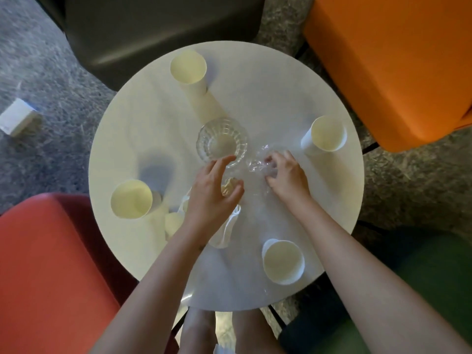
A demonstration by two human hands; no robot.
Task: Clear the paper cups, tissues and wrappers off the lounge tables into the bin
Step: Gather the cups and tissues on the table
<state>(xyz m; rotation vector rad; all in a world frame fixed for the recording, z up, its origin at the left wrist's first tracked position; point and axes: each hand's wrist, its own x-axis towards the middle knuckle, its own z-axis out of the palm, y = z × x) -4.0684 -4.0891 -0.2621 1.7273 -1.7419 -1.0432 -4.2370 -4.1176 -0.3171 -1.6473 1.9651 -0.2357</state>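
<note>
A round white table (268, 85) seen from straight above, with the person's two bare arms reaching in from 6 o'clock.

Four open paper cups stand near the rim:
- far cup (188, 67) at 11 o'clock
- right cup (328, 134) at 2 o'clock
- near cup (283, 261) at 5 o'clock
- left cup (131, 199) at 8 o'clock

A ribbed glass bowl (222, 141) sits at the centre.

Just below the bowl, the left hand (209, 198) has one finger stretched to the bowl's rim, while its thumb and other fingers curl round a crumpled tissue ball (228, 189). A white napkin (227, 231) lies under that wrist.

Beside it, the right hand (288, 177) bunches a clear wrapper (258, 166) in curled fingers, on the tabletop right of the bowl.

Around the table are a grey seat (158, 29) at 12, an orange seat (396, 60) at 2, a green seat (421, 272) at 4 and a red seat (46, 264) at 8. A white box (18, 120) lies on the carpet at 10.
</note>
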